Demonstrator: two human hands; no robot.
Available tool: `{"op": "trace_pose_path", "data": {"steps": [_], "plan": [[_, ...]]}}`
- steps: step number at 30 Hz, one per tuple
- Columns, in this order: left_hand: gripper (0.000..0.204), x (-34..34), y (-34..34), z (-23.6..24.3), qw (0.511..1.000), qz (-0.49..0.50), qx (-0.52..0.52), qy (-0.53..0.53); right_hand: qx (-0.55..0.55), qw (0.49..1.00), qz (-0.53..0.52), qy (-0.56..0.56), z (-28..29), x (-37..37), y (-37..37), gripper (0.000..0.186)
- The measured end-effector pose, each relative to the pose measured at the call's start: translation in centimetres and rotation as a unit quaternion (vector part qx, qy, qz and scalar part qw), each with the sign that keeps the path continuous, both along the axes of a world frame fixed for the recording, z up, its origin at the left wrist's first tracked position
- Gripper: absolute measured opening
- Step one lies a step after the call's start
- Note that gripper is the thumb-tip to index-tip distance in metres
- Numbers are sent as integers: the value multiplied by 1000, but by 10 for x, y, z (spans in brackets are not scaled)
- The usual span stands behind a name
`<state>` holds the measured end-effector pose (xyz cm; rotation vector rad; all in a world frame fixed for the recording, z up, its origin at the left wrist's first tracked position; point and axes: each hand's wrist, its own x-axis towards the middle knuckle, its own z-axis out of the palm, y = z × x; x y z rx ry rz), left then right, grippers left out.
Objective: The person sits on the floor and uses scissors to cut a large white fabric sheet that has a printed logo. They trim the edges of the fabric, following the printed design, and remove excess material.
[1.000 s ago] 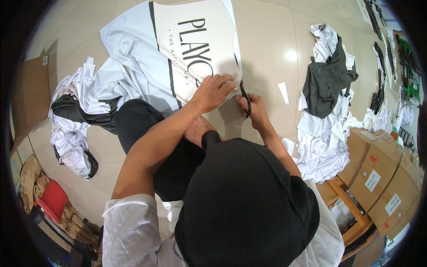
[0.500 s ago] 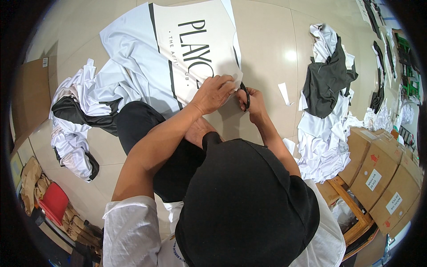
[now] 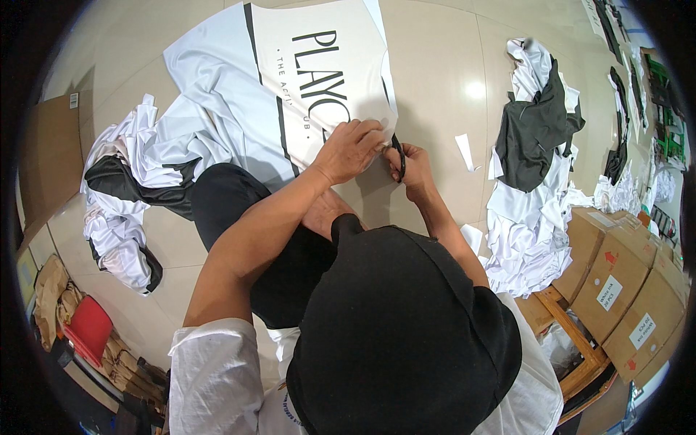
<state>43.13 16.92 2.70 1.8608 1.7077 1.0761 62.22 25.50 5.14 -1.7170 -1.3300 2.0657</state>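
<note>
A white printed fabric panel [image 3: 312,80], with dark lettering and black stripes, spreads over the floor ahead of me and runs into a longer white cloth [image 3: 210,87] on its left. My left hand [image 3: 353,151] pinches the panel near its lower right corner. Just right of that, my right hand [image 3: 410,168] is closed round the handles of black scissors [image 3: 399,158]. The scissors' blades are at the panel's right edge, partly hidden by the cloth and my fingers. Below my left wrist one bare foot [image 3: 328,210] shows.
A narrow white scrap [image 3: 466,152] lies on the tiled floor to the right. Beyond it are heaped white pieces [image 3: 525,232] with a dark cloth [image 3: 529,138] on top. Cardboard boxes [image 3: 616,283] stand at right. Bundled white and black fabric [image 3: 130,188] lies at left.
Almost nothing differs. The whole picture has shifted very slightly, while both hands and the scissors keep their place at the panel's edge.
</note>
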Motion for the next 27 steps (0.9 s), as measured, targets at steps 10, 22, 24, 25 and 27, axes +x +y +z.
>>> {"op": "trace_pose_path", "data": {"steps": [10, 22, 24, 25, 27], "plan": [[27, -2, 0, -1, 998, 5, 57, 0, 4, 1000, -10, 14, 8, -7, 9, 25], [26, -2, -3, 1, 999, 15, 29, 33, 6, 1000, -5, 11, 9, -10, 13, 26], [26, -3, -3, 2, 999, 16, 25, 30, 6, 1000, -6, 14, 11, -14, 13, 26], [27, -3, -3, 1, 999, 17, 24, 28, 4, 1000, -11, 16, 12, -15, 13, 26], [28, -3, -3, 0, 999, 15, 28, 15, 3, 1000, -15, 18, 12, -16, 13, 26]]}}
